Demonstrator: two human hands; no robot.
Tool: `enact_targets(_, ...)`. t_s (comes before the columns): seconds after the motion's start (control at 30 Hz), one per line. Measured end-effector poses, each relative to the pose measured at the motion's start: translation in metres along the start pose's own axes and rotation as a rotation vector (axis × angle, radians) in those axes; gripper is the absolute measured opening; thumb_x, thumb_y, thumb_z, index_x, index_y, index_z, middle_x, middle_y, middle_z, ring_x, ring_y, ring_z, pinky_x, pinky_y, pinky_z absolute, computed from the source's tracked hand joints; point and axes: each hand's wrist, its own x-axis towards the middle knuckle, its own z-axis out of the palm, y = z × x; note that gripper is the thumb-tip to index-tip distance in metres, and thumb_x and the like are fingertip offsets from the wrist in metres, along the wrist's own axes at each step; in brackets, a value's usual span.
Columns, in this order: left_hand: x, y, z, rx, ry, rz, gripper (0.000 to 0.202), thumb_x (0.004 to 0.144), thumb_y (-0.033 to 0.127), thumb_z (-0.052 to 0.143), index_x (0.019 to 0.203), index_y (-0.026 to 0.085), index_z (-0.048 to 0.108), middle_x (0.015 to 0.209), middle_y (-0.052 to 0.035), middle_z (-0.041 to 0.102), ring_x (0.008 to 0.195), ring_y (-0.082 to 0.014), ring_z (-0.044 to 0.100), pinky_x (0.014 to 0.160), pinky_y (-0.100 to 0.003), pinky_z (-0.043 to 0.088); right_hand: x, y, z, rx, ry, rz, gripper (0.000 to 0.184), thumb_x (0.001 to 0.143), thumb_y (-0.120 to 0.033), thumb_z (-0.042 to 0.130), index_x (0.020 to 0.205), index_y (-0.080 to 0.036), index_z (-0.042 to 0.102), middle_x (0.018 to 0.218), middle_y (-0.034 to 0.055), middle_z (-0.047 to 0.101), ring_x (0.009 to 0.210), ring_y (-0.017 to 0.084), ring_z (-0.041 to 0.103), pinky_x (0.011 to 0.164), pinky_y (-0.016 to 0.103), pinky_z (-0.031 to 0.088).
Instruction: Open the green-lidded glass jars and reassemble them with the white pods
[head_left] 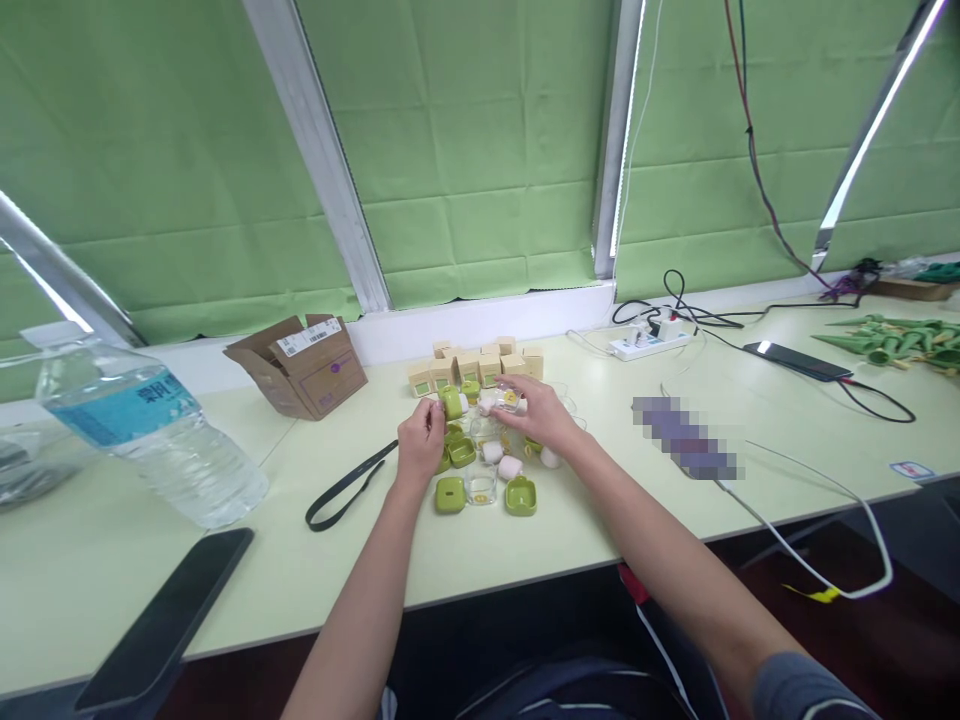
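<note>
My left hand (pixel 420 440) is closed round a small green box (pixel 452 403), held just above the table. My right hand (pixel 534 412) reaches over the pile, its fingers curled on a small clear glass jar (pixel 508 399). Below the hands lie several green lids and boxes, such as a green lid (pixel 450 494) and a green box (pixel 520 495), with a clear glass jar (pixel 481 485) between them and pale pink pieces (pixel 510 466). A row of small beige cartons (pixel 480 365) stands behind the hands.
An open cardboard box (pixel 300 365) sits at the back left. A water bottle (pixel 142 425) lies at the left, a black phone (pixel 161 630) at the front edge, a black strap (pixel 349 488) near my left arm. A power strip (pixel 649 343), cables and another phone (pixel 796 360) are at right.
</note>
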Motion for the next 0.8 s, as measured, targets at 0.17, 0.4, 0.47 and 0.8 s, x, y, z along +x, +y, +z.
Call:
enact_targets(0.17,0.0,-0.001,0.002,0.029,-0.001,0.013,0.033,0.097,0.041,0.038,0.071,0.022,0.046,0.057,0.0031,0.053,0.052,-0.0125,0.046,0.058,-0.025,0.035,0.0,0.0,0.0,-0.001,0.009,0.01,0.05,0.083,-0.04,0.068,0.128,-0.023,0.058,0.121,0.0085,0.066,0.11,0.024,0.063,0.098,0.041,0.049)
enact_targets(0.4,-0.001,-0.001,0.002,0.031,-0.012,0.017,0.033,0.097,0.041,0.038,0.071,0.021,0.047,0.056,0.0033,0.053,0.052,-0.0122,0.046,0.057,-0.024,0.035,-0.001,-0.004,-0.001,-0.005,-0.006,0.029,0.049,0.084,-0.042,0.067,0.127,-0.023,0.058,0.122,0.0083,0.066,0.111,0.023,0.062,0.099,0.04,0.049)
enact_targets(0.47,-0.001,-0.001,0.002,0.038,-0.006,0.017,0.034,0.097,0.042,0.038,0.071,0.021,0.047,0.056,0.0033,0.052,0.052,-0.012,0.046,0.057,-0.024,0.035,0.0,-0.005,-0.002,-0.001,-0.016,0.035,0.048,0.084,-0.041,0.067,0.127,-0.023,0.058,0.122,0.0077,0.066,0.111,0.023,0.062,0.098,0.039,0.048)
enact_targets(0.8,0.0,-0.003,0.004,0.037,-0.002,0.03,0.034,0.097,0.041,0.038,0.07,0.021,0.045,0.055,0.0035,0.05,0.051,-0.0116,0.044,0.057,-0.024,0.034,-0.001,-0.015,-0.009,0.036,-0.083,0.042,0.026,0.084,-0.037,0.062,0.104,-0.021,0.055,0.102,0.004,0.067,0.089,0.02,0.062,0.081,0.033,0.047)
